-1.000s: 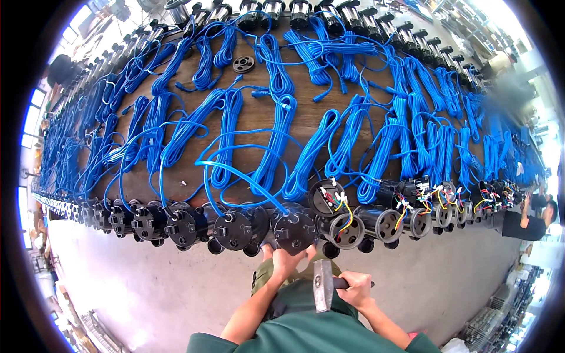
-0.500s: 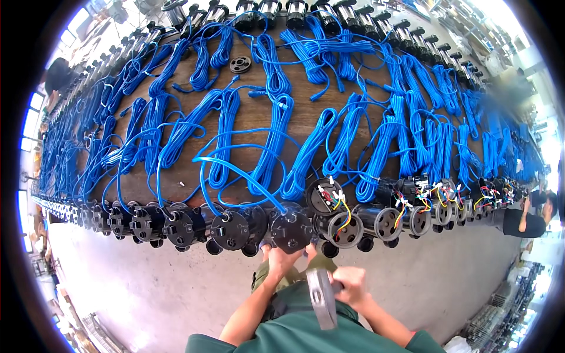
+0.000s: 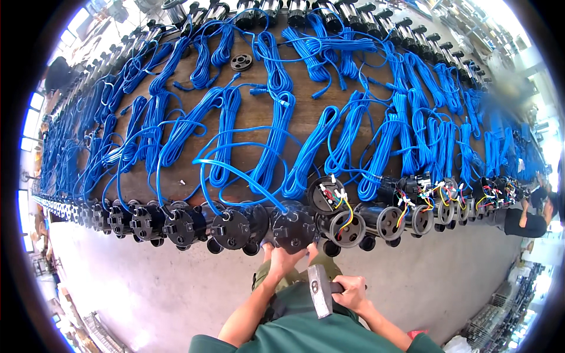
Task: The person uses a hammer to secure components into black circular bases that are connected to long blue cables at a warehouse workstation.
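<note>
In my right hand (image 3: 352,292) is a hammer (image 3: 321,292), its short handle wrapped by my fingers. The worn grey metal head hangs in front of my green shirt, below the table edge and apart from the housings. My left hand (image 3: 286,261) grips the lower rim of a black cylindrical housing (image 3: 294,231) with a round end cap; some fingers are hidden beneath it. A blue cable (image 3: 240,172) loops out of the top of that cap. Just right of it lies an uncapped housing (image 3: 345,229) with coloured wires, and an open round cap (image 3: 327,195) above it.
Capped black housings (image 3: 230,229) line the table edge leftward; uncapped ones (image 3: 389,223) continue rightward. Bundled blue cables (image 3: 274,147) cover much of the brown tabletop (image 3: 253,115), where a loose round disc (image 3: 241,62) lies. Another person (image 3: 524,219) stands at the far right.
The hammer has risen slightly and its head has turned, showing more of its side. My left hand stays at the housing's lower rim.
</note>
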A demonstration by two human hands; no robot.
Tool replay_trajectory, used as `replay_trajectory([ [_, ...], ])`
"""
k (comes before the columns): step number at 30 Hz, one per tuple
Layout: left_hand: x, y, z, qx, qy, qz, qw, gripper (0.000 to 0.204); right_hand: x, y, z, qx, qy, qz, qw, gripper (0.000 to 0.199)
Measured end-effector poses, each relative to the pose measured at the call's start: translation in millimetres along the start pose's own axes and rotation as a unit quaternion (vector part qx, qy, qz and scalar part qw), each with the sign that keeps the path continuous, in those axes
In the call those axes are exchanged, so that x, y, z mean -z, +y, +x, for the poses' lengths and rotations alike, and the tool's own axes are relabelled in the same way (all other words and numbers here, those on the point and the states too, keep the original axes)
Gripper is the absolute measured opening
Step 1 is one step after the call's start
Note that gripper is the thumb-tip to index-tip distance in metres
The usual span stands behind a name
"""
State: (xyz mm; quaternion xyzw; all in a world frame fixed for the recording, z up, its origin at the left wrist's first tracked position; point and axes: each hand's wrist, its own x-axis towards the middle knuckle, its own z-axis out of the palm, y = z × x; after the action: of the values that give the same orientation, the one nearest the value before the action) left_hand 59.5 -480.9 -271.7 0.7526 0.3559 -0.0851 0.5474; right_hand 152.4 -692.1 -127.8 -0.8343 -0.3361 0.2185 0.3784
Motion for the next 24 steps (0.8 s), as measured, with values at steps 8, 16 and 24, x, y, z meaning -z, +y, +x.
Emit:
replay_trajectory([
  [8, 44.4, 4.6, -28.0, 0.080, -0.029, -0.007, 0.996, 0.089, 1.3, 1.7, -17.0, -0.132, -0.024, 0.030, 0.990, 0.016],
  [16, 63.8, 99.1, -13.2, -0.306, 0.212, -0.106, 0.922, 0.131, 41.5, -114.0, 8.8, -0.096, 0.137, 0.143, 0.975, 0.021],
  [24, 70.6, 98.3, 23.2, -0.401, 0.224, -0.109, 0.881, 0.105, 13.8, -156.9, 22.5, -0.173, 0.104, 0.200, 0.959, 0.040],
])
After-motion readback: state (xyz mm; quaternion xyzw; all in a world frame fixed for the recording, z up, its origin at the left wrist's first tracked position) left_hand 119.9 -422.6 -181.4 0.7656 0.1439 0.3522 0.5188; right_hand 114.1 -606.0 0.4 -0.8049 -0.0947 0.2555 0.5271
